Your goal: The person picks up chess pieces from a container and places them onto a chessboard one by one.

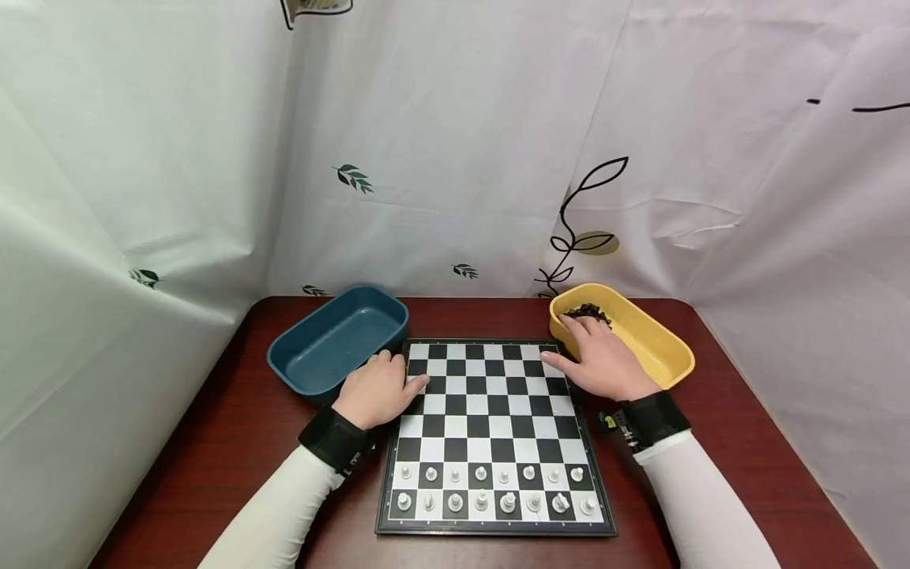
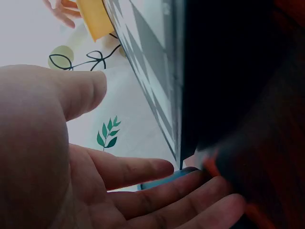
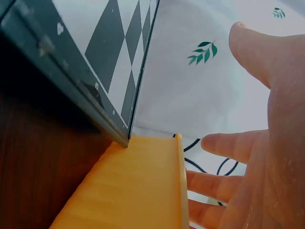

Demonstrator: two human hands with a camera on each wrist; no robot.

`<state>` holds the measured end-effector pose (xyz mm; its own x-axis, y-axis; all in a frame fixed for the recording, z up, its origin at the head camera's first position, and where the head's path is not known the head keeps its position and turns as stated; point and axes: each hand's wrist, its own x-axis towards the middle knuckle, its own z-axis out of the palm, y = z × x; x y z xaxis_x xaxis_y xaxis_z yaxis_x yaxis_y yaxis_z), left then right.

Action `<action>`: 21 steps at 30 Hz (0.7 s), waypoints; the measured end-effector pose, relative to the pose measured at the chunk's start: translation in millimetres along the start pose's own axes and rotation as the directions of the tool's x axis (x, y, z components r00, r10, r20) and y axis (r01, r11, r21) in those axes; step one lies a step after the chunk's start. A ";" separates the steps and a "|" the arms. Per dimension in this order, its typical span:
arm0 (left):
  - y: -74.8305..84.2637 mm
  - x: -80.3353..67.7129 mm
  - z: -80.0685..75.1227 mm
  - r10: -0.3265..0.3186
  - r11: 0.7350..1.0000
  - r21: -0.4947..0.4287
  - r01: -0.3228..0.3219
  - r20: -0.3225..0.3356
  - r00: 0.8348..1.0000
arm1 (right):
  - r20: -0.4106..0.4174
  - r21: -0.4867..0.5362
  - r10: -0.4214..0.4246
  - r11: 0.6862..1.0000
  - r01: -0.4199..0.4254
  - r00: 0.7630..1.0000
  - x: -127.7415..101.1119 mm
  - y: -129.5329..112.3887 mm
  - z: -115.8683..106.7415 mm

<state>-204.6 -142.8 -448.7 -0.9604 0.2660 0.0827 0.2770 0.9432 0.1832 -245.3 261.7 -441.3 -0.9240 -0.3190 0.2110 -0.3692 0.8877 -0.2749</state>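
Right hand reaches open into the yellow tray over the black pieces — tiny, light, probably slick, so pinch one by its top — left hand rests open, empty, at the board edge.

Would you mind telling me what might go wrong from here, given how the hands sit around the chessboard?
The right hand lies across the rim of the yellow tray holding the black pieces; leaning on it might tip the tray. The left hand rests on the edge of the chessboard, so a nudge may shift the board and topple the white pieces standing in the two near rows.
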 end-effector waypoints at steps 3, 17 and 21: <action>-1.6 -0.5 0.4 -0.015 1.000 -0.015 0.016 0.032 0.999 | 0.018 0.001 0.027 1.000 -0.027 0.999 0.7 4.2 -1.4; -8.4 9.2 14.6 -0.055 0.983 -0.167 0.072 0.108 0.993 | 0.072 0.028 0.117 0.993 -0.119 0.991 -1.1 16.5 -10.5; -11.6 10.4 18.6 -0.067 0.975 -0.206 0.085 0.094 0.993 | 0.085 0.024 0.140 0.990 -0.142 0.987 -0.8 18.3 -10.2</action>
<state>-218.4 -147.3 -468.2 -0.9754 0.2194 -0.0220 0.1940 0.9014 0.3870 -250.4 281.6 -436.9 -0.9716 -0.2190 0.0900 -0.2366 0.9158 -0.3247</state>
